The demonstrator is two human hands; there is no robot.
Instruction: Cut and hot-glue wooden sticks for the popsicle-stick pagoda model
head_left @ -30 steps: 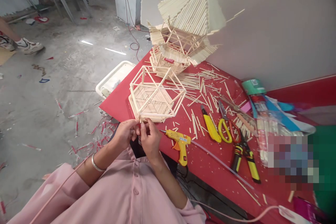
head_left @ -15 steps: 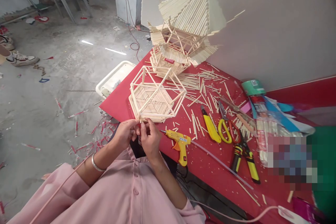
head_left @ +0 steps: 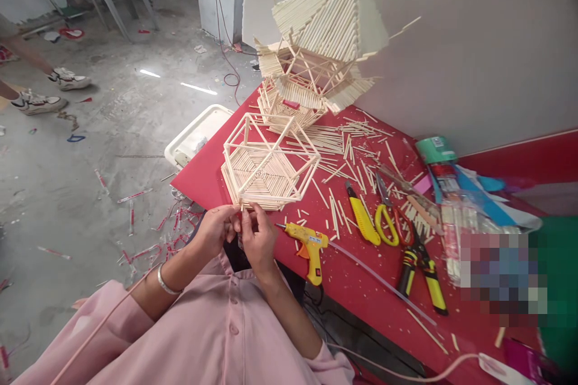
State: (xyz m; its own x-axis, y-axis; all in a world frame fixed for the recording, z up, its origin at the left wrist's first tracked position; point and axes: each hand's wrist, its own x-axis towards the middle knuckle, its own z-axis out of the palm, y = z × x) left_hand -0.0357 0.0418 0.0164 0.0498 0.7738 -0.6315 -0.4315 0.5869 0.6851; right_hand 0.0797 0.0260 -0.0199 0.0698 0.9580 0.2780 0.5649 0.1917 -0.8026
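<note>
A hexagonal frame of thin wooden sticks [head_left: 272,147] stands at the table's near left edge, with a floor of sticks laid in a spoked pattern. At its front corner, my left hand [head_left: 215,230] and my right hand [head_left: 259,240] meet with fingertips pinched. Between them shows the end of a short wooden stick [head_left: 242,206]; most of it is hidden by the fingers. Just right of my right hand, a yellow glue gun [head_left: 311,245] lies on its side, nozzle pointing left.
Behind the frame rises a tiered stick pagoda [head_left: 323,30]. Loose sticks [head_left: 356,162] litter the red table [head_left: 356,289]. A yellow cutter [head_left: 363,219], scissors [head_left: 385,225] and pliers [head_left: 419,277] lie rightward. A white tray [head_left: 174,147] sits beyond the left edge.
Another person's leg and second shoe have come into view at the far left. Both my hands and the stick frame look unmoved.
</note>
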